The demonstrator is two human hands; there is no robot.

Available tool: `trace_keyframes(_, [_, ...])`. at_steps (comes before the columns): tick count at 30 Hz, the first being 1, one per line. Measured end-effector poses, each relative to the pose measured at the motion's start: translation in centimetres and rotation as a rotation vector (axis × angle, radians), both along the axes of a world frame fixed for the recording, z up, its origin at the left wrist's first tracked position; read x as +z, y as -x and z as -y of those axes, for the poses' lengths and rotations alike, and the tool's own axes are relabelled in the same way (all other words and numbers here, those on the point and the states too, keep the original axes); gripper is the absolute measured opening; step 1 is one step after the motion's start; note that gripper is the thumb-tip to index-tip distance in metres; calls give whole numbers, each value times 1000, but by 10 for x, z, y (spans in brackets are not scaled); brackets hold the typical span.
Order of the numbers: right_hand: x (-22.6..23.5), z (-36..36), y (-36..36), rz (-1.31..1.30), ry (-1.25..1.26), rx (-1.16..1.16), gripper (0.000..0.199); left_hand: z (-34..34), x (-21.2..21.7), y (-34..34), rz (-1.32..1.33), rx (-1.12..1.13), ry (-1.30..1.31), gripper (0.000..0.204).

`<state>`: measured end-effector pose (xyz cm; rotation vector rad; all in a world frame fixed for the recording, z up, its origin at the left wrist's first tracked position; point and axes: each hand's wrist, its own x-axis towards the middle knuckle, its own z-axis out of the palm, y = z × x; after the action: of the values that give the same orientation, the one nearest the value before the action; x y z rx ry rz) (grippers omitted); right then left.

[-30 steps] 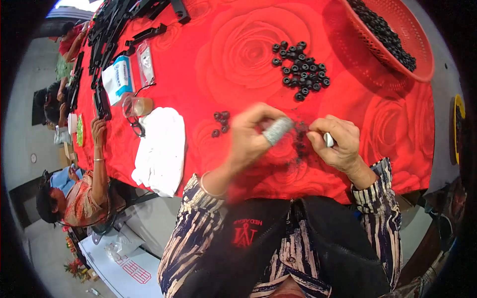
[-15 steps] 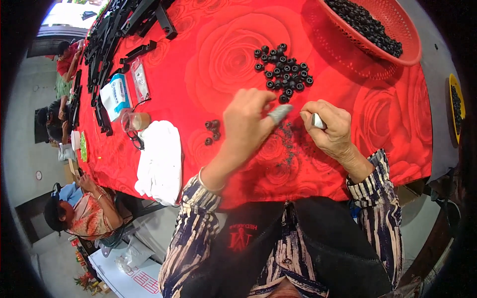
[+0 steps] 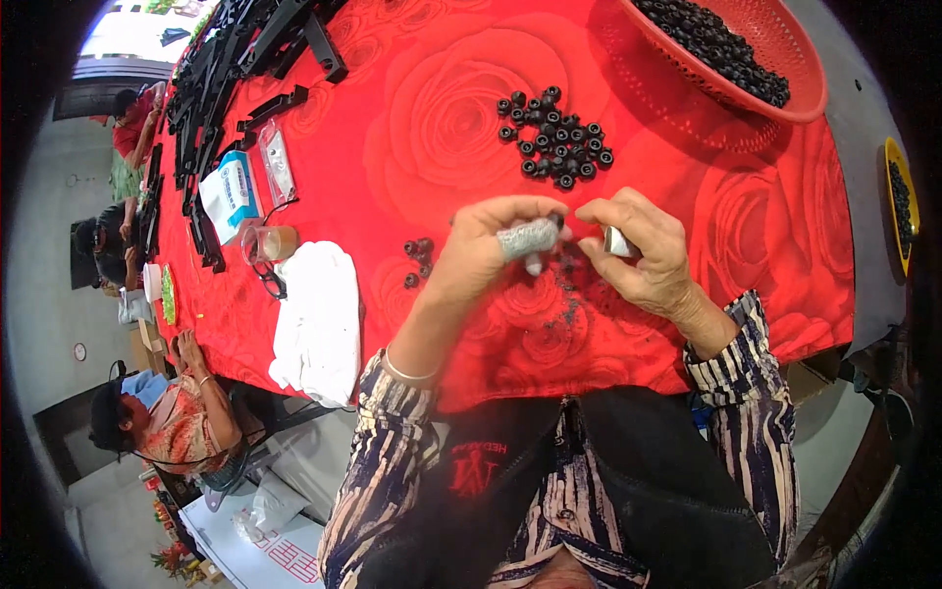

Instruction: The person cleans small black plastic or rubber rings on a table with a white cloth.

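A small black knob-like part [image 3: 556,220] is pinched at the fingertips of my left hand [image 3: 473,245], whose thumb is wrapped in grey-white tape. Close by on the right, my right hand [image 3: 653,250] is closed around a small tool with a pale, flat end [image 3: 618,241]; its working tip is hidden by the fingers. Dark shavings [image 3: 561,316] are scattered on the red tablecloth [image 3: 442,147] below the hands. Beyond them lies a cluster of similar black knob-like parts [image 3: 559,147]. Several more parts [image 3: 422,260] sit left of my left wrist.
A red basket [image 3: 807,83] full of black parts stands far right, near a yellow tray [image 3: 891,211]. At left are a white cloth [image 3: 319,324], a cup [image 3: 279,241], a blue-white packet [image 3: 232,194] and long black pieces [image 3: 324,49]. Other people [image 3: 191,422] sit beyond.
My left hand has turned and now holds a black part at its fingertips, taken from the cluster's near edge. My right hand has shifted slightly left with the tool.
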<state>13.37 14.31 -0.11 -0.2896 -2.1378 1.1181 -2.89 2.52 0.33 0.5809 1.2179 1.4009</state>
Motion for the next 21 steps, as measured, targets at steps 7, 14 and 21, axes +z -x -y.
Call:
trace_keyframes(7, [-3, 0, 3, 15, 29, 111, 29, 12, -15, -14, 396, -8, -73, 28])
trace_keyframes(14, [-4, 1, -1, 47, 86, 188, 25, 20, -15, -11, 412, -96, 44, 28])
trace_keyframes(21, [2, 3, -1, 33, 37, 239, 27, 23, -15, -16, 355, -96, 40, 24])
